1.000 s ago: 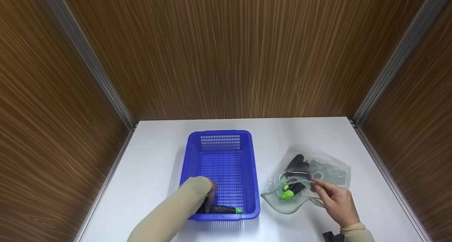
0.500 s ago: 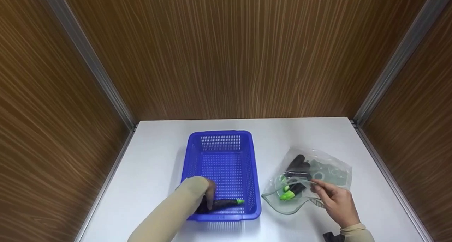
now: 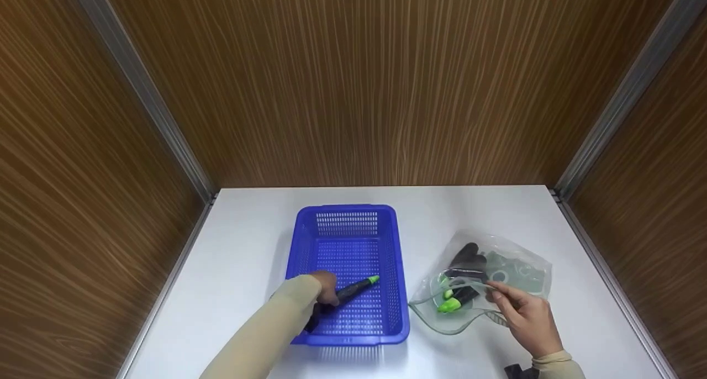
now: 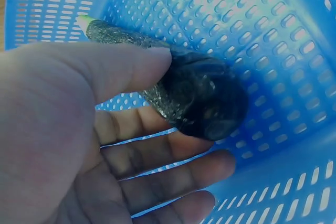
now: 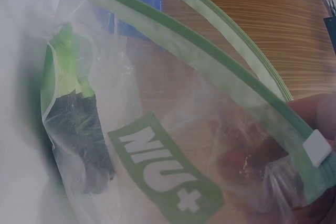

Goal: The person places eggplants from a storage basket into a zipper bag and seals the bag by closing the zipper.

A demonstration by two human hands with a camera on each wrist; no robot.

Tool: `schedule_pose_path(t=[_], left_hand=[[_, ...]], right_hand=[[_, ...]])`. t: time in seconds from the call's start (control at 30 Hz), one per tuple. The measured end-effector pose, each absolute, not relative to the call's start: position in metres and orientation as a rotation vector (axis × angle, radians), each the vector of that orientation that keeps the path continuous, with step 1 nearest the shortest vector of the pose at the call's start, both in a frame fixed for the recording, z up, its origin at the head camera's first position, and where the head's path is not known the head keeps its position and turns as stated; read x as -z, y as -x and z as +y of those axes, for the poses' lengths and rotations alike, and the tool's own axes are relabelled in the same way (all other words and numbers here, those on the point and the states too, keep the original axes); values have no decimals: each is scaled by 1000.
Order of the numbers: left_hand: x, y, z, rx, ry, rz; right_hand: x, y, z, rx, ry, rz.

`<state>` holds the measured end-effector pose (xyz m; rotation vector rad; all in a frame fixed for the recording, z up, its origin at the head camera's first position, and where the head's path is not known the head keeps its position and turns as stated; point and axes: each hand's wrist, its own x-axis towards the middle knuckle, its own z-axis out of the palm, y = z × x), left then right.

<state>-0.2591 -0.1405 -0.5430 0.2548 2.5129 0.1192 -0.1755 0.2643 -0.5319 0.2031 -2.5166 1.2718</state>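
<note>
In the head view my left hand reaches into a blue plastic basket and grips a long dark eggplant with a bright green tip. The left wrist view shows the thumb over the eggplant and the fingers beneath it, above the perforated floor. My right hand pinches the edge of a clear zip bag by thumb and fingers, its mouth parted. Inside lie several dark eggplants with green ends. A white slider sits on the bag's green zip beside the right fingers.
The basket and bag stand side by side on a white table. Wood-grain panels with grey metal corner strips enclose the back and sides. A black object sits by the right wrist.
The left hand has lifted the eggplant off the basket's near end and moved it away from me, its green tip now angled up and right. The right hand and bag have stayed put.
</note>
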Motion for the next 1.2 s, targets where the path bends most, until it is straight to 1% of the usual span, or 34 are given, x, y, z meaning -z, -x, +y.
schedule_pose_path(t=[0.67,0.87,1.07,1.1,1.13,1.2], left_hand=[[553,263,-142,-173,-232,2516],[549,260,-141,-156,-203,2501],[545,257,-140,-137,-243,2507],[546,258,-140,-135,-236,2506],[555,261,-142,-136,-246,2513],[555,262,-142,-136,-244,2513]], right_hand=[[531,176,265,-1272,-189,-2501],[531,175,266,-1253,-174,-2524],[530,175,267,-1218,-175,-2545],[530,175,267,-1220,-175,-2543],[530,175,267,-1221,-177,-2540],[530,175,267,-1221,-184,-2532]])
